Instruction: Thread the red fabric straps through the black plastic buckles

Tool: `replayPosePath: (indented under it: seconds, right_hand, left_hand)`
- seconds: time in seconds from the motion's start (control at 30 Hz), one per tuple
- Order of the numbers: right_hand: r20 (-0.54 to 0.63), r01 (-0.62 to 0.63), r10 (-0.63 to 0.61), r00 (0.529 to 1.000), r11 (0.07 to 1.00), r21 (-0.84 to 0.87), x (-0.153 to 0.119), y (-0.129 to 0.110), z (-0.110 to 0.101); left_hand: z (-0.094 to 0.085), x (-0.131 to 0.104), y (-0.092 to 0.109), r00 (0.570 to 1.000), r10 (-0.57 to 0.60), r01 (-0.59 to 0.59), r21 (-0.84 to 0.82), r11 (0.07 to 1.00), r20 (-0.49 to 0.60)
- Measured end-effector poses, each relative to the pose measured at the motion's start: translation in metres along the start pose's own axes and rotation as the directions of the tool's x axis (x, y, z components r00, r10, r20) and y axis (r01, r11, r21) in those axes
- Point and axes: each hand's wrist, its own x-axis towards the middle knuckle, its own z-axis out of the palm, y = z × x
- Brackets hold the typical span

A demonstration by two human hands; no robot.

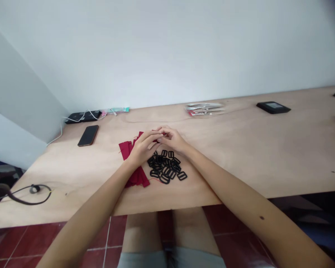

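My left hand (145, 146) and my right hand (171, 138) meet above the table, fingertips touching. Both are closed on a small piece of red fabric strip, which shows only in slivers between the fingers. A dark bit is visible under the fingertips, too covered to make out. Beneath and beside my left hand lie red fabric strips (139, 176), cut and piled. Just below the hands is a heap of black slide buckles (171, 174), flat frames with a centre bar. One buckle (182, 175) rests at the heap's right edge.
A phone (88, 136) lies at the left, near black boxes (83, 117) with a white cable. Flat plastic packets (205, 108) lie by the wall, and a black device (273, 107) sits further right. A looped dark cable (30, 203) hangs over the table's (240, 160) left front.
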Motion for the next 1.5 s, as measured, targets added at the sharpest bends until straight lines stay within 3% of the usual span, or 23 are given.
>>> replayPosePath:
  seconds: [0.13,0.27,0.4,0.53,0.73,0.93,1.13,1.23,1.33,1.5]
  right_hand:
    - [-0.078,-0.045,0.043,0.996,0.999,-0.026,-0.001,0.003,-0.002]
    - [-0.185,-0.097,0.072,0.980,0.987,-0.130,-0.002,0.011,-0.008]
    - [-0.123,-0.090,0.068,0.990,0.979,-0.182,-0.002,0.016,-0.009]
    - [-0.053,-0.090,0.081,0.995,0.978,-0.186,-0.003,0.016,-0.002]
    - [-0.115,-0.107,0.093,0.989,0.987,-0.120,-0.004,0.005,0.000]
    - [0.146,-0.094,0.126,0.981,0.974,-0.207,-0.008,0.001,0.001]
    - [0.256,-0.065,0.123,0.959,0.972,-0.225,-0.009,0.008,0.002]
    - [0.304,0.009,0.079,0.949,0.960,-0.278,-0.009,0.009,0.000]
    - [0.325,0.064,0.047,0.944,0.944,-0.323,-0.009,0.009,-0.002]
    - [0.334,0.039,0.080,0.939,0.942,-0.334,-0.009,0.009,-0.001]
  left_hand:
    - [-0.005,0.001,-0.007,0.998,-0.062,0.059,0.073,0.996,0.031]
    - [-0.015,0.000,-0.027,0.987,-0.152,0.144,0.135,0.980,0.055]
    - [-0.018,-0.005,-0.042,0.950,-0.230,0.190,0.192,0.963,0.213]
    - [-0.012,-0.008,-0.042,0.931,-0.179,0.156,0.096,0.983,0.318]
    - [-0.008,-0.011,-0.048,0.936,-0.279,0.261,0.105,0.960,0.216]
    - [-0.008,-0.014,-0.055,0.947,-0.295,0.286,0.083,0.954,0.125]
    - [-0.008,-0.012,-0.051,0.945,-0.312,0.298,0.139,0.945,0.097]
    - [-0.008,-0.012,-0.050,0.936,-0.333,0.312,0.166,0.935,0.114]
    - [-0.009,-0.011,-0.046,0.916,-0.370,0.338,0.200,0.920,0.153]
    - [-0.012,-0.009,-0.038,0.877,-0.435,0.371,0.289,0.883,0.205]
